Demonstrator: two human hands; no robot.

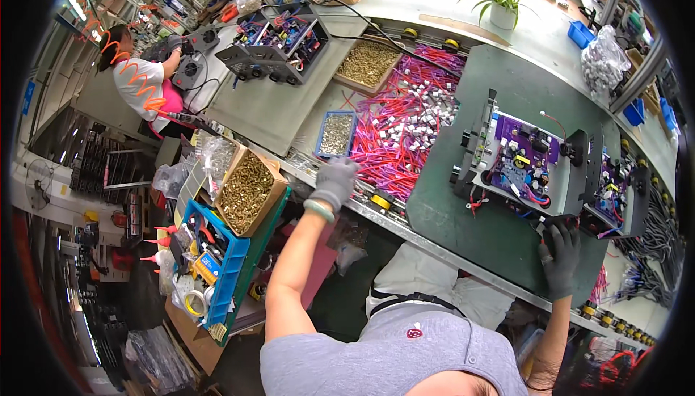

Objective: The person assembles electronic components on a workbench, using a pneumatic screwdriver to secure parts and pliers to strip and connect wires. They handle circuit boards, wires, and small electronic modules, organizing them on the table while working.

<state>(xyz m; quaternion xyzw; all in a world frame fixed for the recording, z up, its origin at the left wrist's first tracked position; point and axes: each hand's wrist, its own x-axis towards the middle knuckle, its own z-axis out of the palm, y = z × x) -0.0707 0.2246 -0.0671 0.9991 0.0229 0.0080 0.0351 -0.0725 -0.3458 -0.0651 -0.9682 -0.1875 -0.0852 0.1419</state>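
My left hand, in a grey glove, rests at the near edge of the bench beside a small blue tray of brass screws and the edge of a heap of pink and red wires. Its fingers are curled; whether they hold anything is hidden. My right hand, also gloved, presses on the near edge of a dark green mat, just below an open grey metal chassis with a purple circuit board. Its fingers lie spread against the chassis' front corner.
A cardboard box of brass screws and a blue bin of tubes and tape sit at my left. A second chassis stands to the right. Farther back lie another screw box, an open unit, a potted plant and a seated person.
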